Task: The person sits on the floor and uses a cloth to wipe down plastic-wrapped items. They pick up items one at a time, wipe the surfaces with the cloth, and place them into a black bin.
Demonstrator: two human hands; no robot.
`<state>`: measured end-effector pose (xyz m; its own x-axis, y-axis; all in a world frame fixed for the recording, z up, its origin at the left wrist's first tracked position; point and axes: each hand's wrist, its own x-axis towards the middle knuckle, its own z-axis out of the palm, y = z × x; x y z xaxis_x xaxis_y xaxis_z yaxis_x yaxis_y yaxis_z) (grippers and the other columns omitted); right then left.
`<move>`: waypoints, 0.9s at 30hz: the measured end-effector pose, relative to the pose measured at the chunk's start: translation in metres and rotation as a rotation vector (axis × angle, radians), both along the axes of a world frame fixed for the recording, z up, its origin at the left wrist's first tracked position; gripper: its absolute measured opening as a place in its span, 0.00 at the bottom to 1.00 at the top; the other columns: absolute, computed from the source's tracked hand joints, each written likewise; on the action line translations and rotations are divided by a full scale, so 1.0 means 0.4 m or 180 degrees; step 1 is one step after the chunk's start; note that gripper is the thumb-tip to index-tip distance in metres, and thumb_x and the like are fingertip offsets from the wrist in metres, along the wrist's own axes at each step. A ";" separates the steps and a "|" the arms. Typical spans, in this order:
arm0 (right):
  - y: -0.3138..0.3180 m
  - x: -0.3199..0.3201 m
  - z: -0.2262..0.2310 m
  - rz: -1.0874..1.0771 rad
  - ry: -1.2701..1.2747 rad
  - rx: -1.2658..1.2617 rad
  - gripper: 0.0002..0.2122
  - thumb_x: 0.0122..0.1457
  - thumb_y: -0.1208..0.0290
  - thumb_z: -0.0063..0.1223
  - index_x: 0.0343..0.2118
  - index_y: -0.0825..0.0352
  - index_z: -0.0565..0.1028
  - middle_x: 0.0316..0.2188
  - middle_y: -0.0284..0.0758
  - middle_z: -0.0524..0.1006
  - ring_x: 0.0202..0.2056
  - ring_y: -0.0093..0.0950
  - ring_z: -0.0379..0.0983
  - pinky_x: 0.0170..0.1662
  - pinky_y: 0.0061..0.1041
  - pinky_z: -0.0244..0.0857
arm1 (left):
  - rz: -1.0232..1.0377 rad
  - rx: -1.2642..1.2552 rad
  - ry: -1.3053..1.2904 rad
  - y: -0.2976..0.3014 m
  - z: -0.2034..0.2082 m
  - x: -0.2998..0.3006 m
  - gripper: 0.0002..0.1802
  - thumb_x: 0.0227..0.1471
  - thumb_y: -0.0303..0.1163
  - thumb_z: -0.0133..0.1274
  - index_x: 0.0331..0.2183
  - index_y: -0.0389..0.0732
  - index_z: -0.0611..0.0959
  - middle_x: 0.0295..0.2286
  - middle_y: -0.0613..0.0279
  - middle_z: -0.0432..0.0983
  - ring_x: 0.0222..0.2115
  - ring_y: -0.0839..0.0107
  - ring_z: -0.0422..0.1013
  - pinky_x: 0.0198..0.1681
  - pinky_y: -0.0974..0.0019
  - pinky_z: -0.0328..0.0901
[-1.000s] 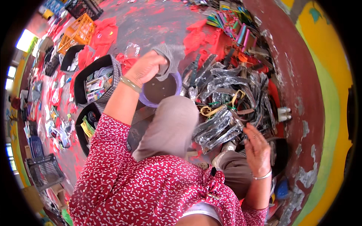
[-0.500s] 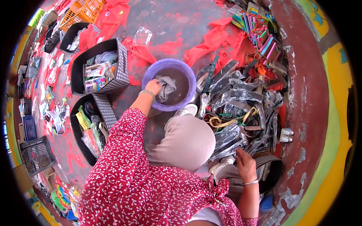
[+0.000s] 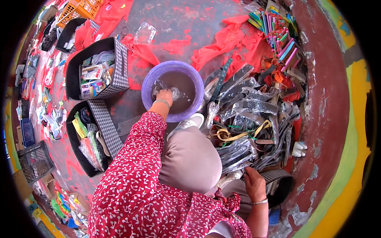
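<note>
A purple plastic basin (image 3: 200, 89) of murky brown water stands on the floor in front of me. My left hand (image 3: 164, 96) reaches into it, fingers closed on a wet grey cloth (image 3: 175, 93) that lies mostly under the water. Ripples show round the cloth, and the fingertips are partly hidden. At my right side, above my bent leg, my right hand (image 3: 255, 184) is loosely curled with nothing visible in it. Nearest to it is a heap of plastic-wrapped belts (image 3: 238, 154).
Left of the basin stand two black boxes with checked sides, an upper box (image 3: 123, 71) and a lower box (image 3: 105, 123), both holding packaged goods. Torn red sheeting (image 3: 222, 41) lies on the floor. Colourful sticks (image 3: 278, 35) pile up at far right, beside a dark red ledge (image 3: 329, 111).
My left hand has pushed the grey cloth lower into the water, which now ripples. The right hand has shifted only slightly, and the whole view has moved a little.
</note>
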<state>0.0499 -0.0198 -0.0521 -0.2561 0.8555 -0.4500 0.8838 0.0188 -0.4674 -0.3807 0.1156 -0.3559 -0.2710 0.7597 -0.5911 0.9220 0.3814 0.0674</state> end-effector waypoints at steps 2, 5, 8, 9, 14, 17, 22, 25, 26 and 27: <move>-0.002 0.002 -0.001 0.0034 -0.0010 0.0063 0.13 0.49 0.77 0.50 0.39 0.68 0.72 0.38 0.45 0.74 0.40 0.42 0.70 0.43 0.33 0.65 | 0.0544 0.0291 -0.0499 0.020 0.017 -0.008 0.23 0.42 0.35 0.54 0.44 0.42 0.73 0.42 0.51 0.71 0.46 0.55 0.65 0.50 0.58 0.59; -0.004 -0.002 0.007 0.0085 0.0011 0.0121 0.13 0.49 0.77 0.49 0.40 0.69 0.72 0.38 0.45 0.73 0.40 0.42 0.70 0.43 0.33 0.65 | 0.1692 0.0922 -0.1849 0.015 0.063 -0.030 0.15 0.45 0.36 0.49 0.34 0.39 0.80 0.34 0.57 0.76 0.38 0.60 0.71 0.44 0.64 0.63; -0.002 -0.008 0.023 0.0176 0.0009 0.0196 0.13 0.49 0.77 0.49 0.40 0.69 0.72 0.38 0.45 0.73 0.41 0.42 0.70 0.44 0.33 0.65 | 0.2632 0.1398 -0.3699 -0.017 -0.010 -0.086 0.19 0.47 0.42 0.47 0.42 0.47 0.77 0.37 0.70 0.75 0.40 0.68 0.69 0.45 0.58 0.58; -0.005 -0.008 0.024 0.0181 0.0004 0.0268 0.13 0.49 0.77 0.49 0.40 0.69 0.72 0.38 0.45 0.73 0.41 0.42 0.70 0.44 0.33 0.65 | 0.3039 0.1322 -0.4104 -0.013 0.033 -0.074 0.20 0.48 0.41 0.46 0.44 0.48 0.75 0.39 0.70 0.74 0.42 0.67 0.68 0.47 0.53 0.55; -0.010 -0.015 0.046 0.0132 0.0045 0.0454 0.12 0.49 0.78 0.48 0.40 0.69 0.72 0.37 0.45 0.74 0.39 0.43 0.70 0.41 0.34 0.65 | 0.4283 0.1312 -0.5988 -0.053 0.264 -0.032 0.28 0.51 0.51 0.43 0.52 0.50 0.65 0.49 0.65 0.66 0.52 0.59 0.58 0.53 0.34 0.37; -0.005 -0.015 0.054 0.0114 0.0088 0.0578 0.12 0.49 0.78 0.48 0.39 0.69 0.72 0.35 0.46 0.74 0.37 0.44 0.70 0.39 0.35 0.65 | 0.4659 0.1562 -0.6373 -0.085 0.302 -0.015 0.27 0.52 0.54 0.41 0.49 0.48 0.67 0.48 0.60 0.66 0.51 0.54 0.59 0.53 0.36 0.43; -0.021 0.016 0.038 0.0085 0.0079 0.0829 0.11 0.50 0.77 0.48 0.38 0.68 0.72 0.33 0.47 0.74 0.34 0.46 0.70 0.36 0.36 0.65 | 0.4923 0.2008 -0.6404 -0.089 0.269 0.003 0.16 0.50 0.40 0.48 0.40 0.43 0.72 0.40 0.54 0.71 0.43 0.54 0.66 0.46 0.47 0.60; -0.023 0.024 0.023 0.0095 0.0085 0.0947 0.10 0.50 0.75 0.48 0.37 0.68 0.73 0.32 0.47 0.74 0.34 0.46 0.70 0.36 0.37 0.65 | 0.5098 0.2032 -0.6590 -0.102 0.308 0.002 0.12 0.47 0.31 0.50 0.37 0.40 0.73 0.39 0.53 0.72 0.42 0.54 0.67 0.47 0.45 0.60; -0.024 0.027 0.021 0.0084 0.0092 0.0985 0.10 0.50 0.75 0.49 0.37 0.68 0.73 0.31 0.47 0.74 0.33 0.46 0.70 0.36 0.37 0.65 | 0.5107 0.2028 -0.6683 -0.106 0.330 0.008 0.12 0.47 0.30 0.50 0.36 0.39 0.73 0.38 0.53 0.72 0.41 0.54 0.68 0.47 0.44 0.60; -0.026 0.029 0.022 0.0069 0.0066 0.1000 0.10 0.50 0.74 0.49 0.36 0.68 0.73 0.31 0.47 0.74 0.33 0.46 0.71 0.36 0.37 0.65 | 0.5113 0.2016 -0.6778 -0.108 0.348 0.013 0.11 0.46 0.29 0.50 0.35 0.38 0.74 0.38 0.53 0.72 0.41 0.54 0.68 0.47 0.43 0.60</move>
